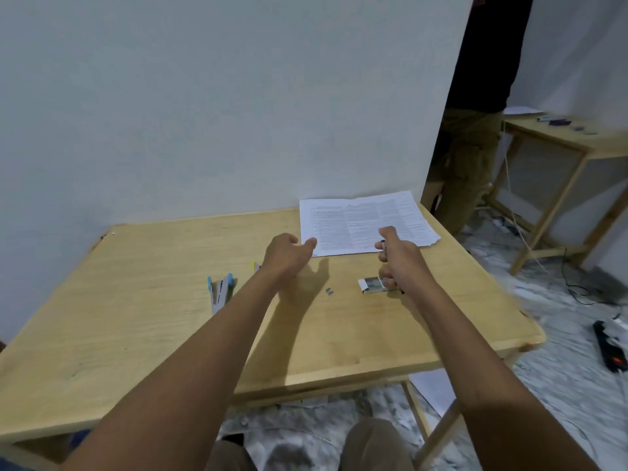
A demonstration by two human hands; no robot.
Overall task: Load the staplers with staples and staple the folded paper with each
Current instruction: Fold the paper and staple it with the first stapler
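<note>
The setting is a plain indoor room arranged as a makeshift work area, not a fitted office. Indicators: a bare, pale grey-white painted wall (204, 107) with no fixtures; a light, unfinished-looking wooden table (142, 300) set against that wall; a second light wooden side table (557, 144) to the right, carrying small items too blurred to identify. The floor is grey-and-white marbled tile (557, 375). A black power strip with a lit red switch (611, 348) lies on the floor, with loose thin black and white cables (574, 283) near it. A loose white printed sheet (433, 390) lies on the floor beneath the table.
</note>
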